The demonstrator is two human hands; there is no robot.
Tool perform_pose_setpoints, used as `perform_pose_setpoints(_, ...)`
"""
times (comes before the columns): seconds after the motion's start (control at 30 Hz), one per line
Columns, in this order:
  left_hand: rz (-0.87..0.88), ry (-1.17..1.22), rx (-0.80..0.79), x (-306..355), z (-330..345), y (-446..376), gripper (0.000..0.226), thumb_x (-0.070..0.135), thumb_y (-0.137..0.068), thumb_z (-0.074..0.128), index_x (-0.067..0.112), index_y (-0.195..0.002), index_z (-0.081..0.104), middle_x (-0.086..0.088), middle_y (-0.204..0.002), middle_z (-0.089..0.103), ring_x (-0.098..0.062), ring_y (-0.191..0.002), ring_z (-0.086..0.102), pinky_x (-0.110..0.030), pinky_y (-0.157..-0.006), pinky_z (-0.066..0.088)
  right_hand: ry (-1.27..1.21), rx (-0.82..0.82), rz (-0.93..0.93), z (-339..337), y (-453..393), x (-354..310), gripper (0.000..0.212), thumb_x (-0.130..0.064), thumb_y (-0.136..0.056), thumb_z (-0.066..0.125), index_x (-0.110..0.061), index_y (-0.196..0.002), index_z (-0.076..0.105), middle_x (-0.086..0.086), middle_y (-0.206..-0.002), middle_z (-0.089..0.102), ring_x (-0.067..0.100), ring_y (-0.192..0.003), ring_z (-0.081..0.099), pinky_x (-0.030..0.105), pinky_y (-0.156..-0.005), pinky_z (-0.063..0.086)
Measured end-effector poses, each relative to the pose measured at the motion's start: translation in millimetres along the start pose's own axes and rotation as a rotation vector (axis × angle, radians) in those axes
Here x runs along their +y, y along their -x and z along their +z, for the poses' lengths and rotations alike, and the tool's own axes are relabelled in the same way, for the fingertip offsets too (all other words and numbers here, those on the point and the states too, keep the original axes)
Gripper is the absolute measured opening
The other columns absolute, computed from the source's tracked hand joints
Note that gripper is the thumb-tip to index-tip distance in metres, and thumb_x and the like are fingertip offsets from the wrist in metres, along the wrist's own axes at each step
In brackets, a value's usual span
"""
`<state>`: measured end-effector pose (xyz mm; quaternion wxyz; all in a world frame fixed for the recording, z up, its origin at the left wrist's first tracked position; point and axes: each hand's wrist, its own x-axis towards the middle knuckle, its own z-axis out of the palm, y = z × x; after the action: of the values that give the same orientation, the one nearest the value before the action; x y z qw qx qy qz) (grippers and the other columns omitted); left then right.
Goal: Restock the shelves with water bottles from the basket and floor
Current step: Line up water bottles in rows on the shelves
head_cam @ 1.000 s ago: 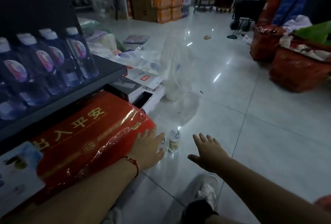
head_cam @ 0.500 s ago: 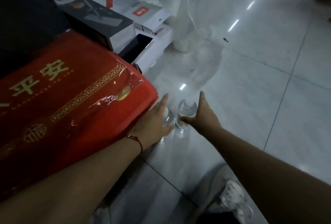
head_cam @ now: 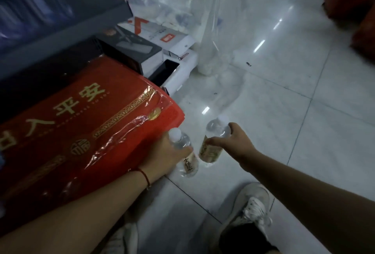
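Both bottles had tipped up off the floor tiles (head_cam: pixel 284 131) since half a second before, my left hand (head_cam: pixel 162 156) gripping one water bottle (head_cam: pixel 185 158) and my right hand (head_cam: pixel 233 142) the other bottle (head_cam: pixel 211 144) round their shoulders, which felt light, smooth and easily dented.

Both forearms are bare, with no sleeves showing anywhere along them. The left hand (head_cam: pixel 162 157) has a thin red string bracelet (head_cam: pixel 144 175) tied round its wrist, with a small knot or bead hanging at the underside. The right hand (head_cam: pixel 233 142) wears nothing at all. Lower down, a pale canvas shoe (head_cam: pixel 250 206) with white laces sits on one foot, and dark trousers (head_cam: pixel 243 239) cover the leg above it.
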<state>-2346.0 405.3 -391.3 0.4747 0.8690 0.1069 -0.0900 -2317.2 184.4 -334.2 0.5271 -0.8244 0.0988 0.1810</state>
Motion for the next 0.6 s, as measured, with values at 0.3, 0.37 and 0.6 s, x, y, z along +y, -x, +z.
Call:
perform_pose_setpoints(0.3,0.068,0.483,0.168,112.7,-159.4,197.5,0.074,0.069,-0.061,0.073,0.02,-0.116,0.067,-0.003,-0.096,0.077,-0.022,-0.093,0.073,-0.036,-0.078,0.053,-0.598,-0.386,0.064,-24.2,215.1,-142.2,0.05,-0.054,-0.083,0.064,-0.017,-0.117,0.066,0.012,-0.116,0.071,0.036,-0.111,0.066,0.058,-0.096,0.049)
perform_pose_setpoints(0.37,0.054,0.659,0.198,130.0,-183.8,236.3,0.069,0.074,-0.061,0.071,0.027,-0.111,0.065,-0.003,-0.093,0.074,-0.03,-0.095,0.069,-0.043,-0.08,0.052,-0.743,-0.467,0.109,-12.6,255.0,-161.7,0.06,-0.064,-0.082,0.061,-0.015,-0.115,0.07,0.014,-0.118,0.071,0.033,-0.106,0.069,0.051,-0.09,0.053)
perform_pose_setpoints(0.6,-0.276,1.235,0.129,150.8,-244.5,363.3,0.08,0.079,-0.067,0.071,0.005,-0.099,0.072,-0.019,-0.102,0.075,-0.036,-0.096,0.072,-0.057,-0.096,0.053,-1.036,-0.896,0.082,42.2,351.6,-180.6,0.045,-0.05,-0.077,0.078,-0.01,-0.095,0.068,0.01,-0.096,0.066,0.028,-0.09,0.066,0.045,-0.089,0.055)
